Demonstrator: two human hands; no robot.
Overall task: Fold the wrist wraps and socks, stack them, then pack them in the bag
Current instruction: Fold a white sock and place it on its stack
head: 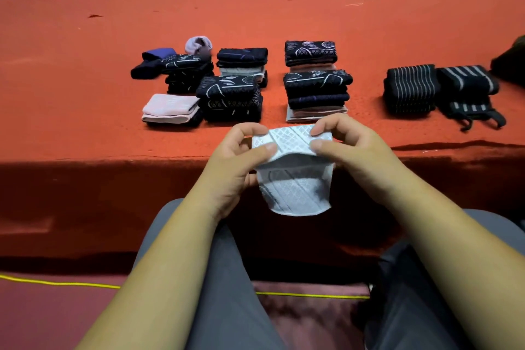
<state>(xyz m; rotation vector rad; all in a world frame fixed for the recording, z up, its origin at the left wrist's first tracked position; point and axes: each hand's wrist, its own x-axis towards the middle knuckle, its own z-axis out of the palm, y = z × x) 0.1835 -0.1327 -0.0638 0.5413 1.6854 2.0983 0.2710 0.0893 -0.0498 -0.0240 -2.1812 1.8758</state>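
We judge the folding mostly done. Past the front edge of the table (284, 8), several stacks of folded socks (230, 96) sit in a cluster. Farther right along that edge lie two striped wrist wraps (409, 89), one with its loops trailing loose. At the far left of the cluster a few loose socks (170, 58) look unfolded, so some folding is left, and we see nothing packed. A dark shape (511, 60) at the table's right end may be the bag; we cannot tell.

Over the front edge we hold the white sock (292, 179) between our hands. The left hand (238, 162) and right hand (352, 150) each pinch its top, doubled-over part between thumb and fingers, and the rest hangs below the edge towards our lap.
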